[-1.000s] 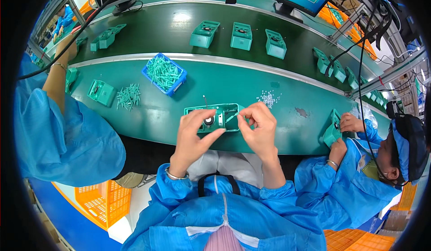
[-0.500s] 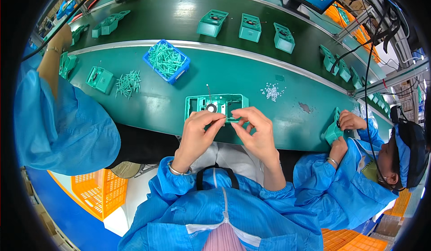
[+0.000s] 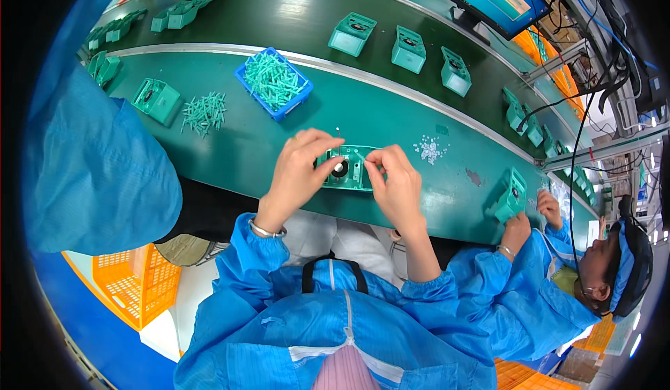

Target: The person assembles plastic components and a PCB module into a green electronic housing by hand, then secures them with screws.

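A green plastic housing (image 3: 357,178) lies on the bench in front of me, with a round black part with a white centre (image 3: 340,167) inside it. A thin wire stands up at its far side. My left hand (image 3: 296,170) covers the housing's left end; its thumb and forefinger are bent over the round part with a gap between them. At the right end, my right hand (image 3: 398,184) has its fingers bent together over the housing; whatever they pinch is hidden.
Beyond the housing stands a blue bin (image 3: 285,113) of small green pieces, with a loose pile (image 3: 204,113) to its left. White bits (image 3: 429,150) lie to the right. More housings (image 3: 408,51) sit on the far belt. Co-workers sit on both sides; the right one handles a housing (image 3: 511,196).
My hands have moved apart; the left one went up and left over the housing's left end. The view has shifted slightly. The right co-worker's upper hand has come off their housing.
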Available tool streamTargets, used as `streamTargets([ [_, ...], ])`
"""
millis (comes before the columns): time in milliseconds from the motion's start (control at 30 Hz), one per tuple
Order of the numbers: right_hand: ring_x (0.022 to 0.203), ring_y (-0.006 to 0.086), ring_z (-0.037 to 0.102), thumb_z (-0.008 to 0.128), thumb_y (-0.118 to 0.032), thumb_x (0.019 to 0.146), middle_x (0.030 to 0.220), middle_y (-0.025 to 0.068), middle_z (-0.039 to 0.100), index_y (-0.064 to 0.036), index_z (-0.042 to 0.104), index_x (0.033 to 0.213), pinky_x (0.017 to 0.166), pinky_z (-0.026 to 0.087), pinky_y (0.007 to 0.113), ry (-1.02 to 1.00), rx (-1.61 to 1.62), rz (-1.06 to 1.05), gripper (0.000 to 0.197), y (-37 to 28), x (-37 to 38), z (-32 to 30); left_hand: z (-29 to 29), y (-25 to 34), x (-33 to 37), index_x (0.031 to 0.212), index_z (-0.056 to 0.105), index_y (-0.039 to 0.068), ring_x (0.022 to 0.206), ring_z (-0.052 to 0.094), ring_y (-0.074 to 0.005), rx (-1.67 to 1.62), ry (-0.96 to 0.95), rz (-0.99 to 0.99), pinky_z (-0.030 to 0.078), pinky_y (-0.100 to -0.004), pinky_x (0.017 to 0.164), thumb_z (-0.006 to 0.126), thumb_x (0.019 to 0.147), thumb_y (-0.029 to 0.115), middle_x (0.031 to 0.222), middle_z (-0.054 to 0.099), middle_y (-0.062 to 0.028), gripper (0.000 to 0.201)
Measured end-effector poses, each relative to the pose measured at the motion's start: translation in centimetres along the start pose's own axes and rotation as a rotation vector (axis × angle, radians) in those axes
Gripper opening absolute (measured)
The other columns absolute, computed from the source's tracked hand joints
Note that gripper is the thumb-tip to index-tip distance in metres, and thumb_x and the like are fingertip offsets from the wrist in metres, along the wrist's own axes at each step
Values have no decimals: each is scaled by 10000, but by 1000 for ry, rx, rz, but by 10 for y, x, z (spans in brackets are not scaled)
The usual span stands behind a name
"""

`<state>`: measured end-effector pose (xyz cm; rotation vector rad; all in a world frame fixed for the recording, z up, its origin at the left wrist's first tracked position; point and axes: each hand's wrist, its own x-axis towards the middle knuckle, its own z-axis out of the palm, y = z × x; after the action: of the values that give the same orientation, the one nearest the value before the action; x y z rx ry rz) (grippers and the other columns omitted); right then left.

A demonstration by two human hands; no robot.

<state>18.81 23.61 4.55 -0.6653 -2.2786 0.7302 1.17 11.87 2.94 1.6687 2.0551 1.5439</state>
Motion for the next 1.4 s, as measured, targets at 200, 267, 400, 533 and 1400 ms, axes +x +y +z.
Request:
streamTargets([
  [200,824,275,655,762,-54,859,891,67,610,-72,659,921,675,521,402,-41,-250,-203,121,6,19,10,12,-23,16,1198,778,107,1196,623,-283,75,-101,61,455,-414,992,875,785,142,1234,711,-49,426],
  [267,785,297,663,762,-61,873,892,86,632,-61,676,931,670,522,415,-53,-294,-226,104,5,21,13,18,-28,16,1204,777,116,1218,614,-282,65,-130,79,434,-421,1020,880,784,166,1246,709,-42,436],
  [400,786,299,663,757,-58,876,889,85,632,-62,677,928,669,523,418,-82,-307,-231,96,5,23,13,28,-38,17,1175,786,122,1196,626,-277,57,-149,32,437,-423,1008,879,790,185,1223,714,-45,400],
  [533,785,304,668,754,-53,877,900,94,643,-55,674,927,668,526,420,-87,-324,-244,94,5,24,14,33,-46,19,1083,799,104,1059,676,-272,-39,-220,-36,449,-424,950,866,815,195,1085,751,-47,291],
  [1400,763,257,659,773,-103,868,883,60,605,-82,656,946,614,492,395,-32,-416,-240,142,14,22,22,42,-48,19,974,845,99,904,709,-274,-89,-194,-91,453,-416,909,803,870,254,889,770,-88,191],
])
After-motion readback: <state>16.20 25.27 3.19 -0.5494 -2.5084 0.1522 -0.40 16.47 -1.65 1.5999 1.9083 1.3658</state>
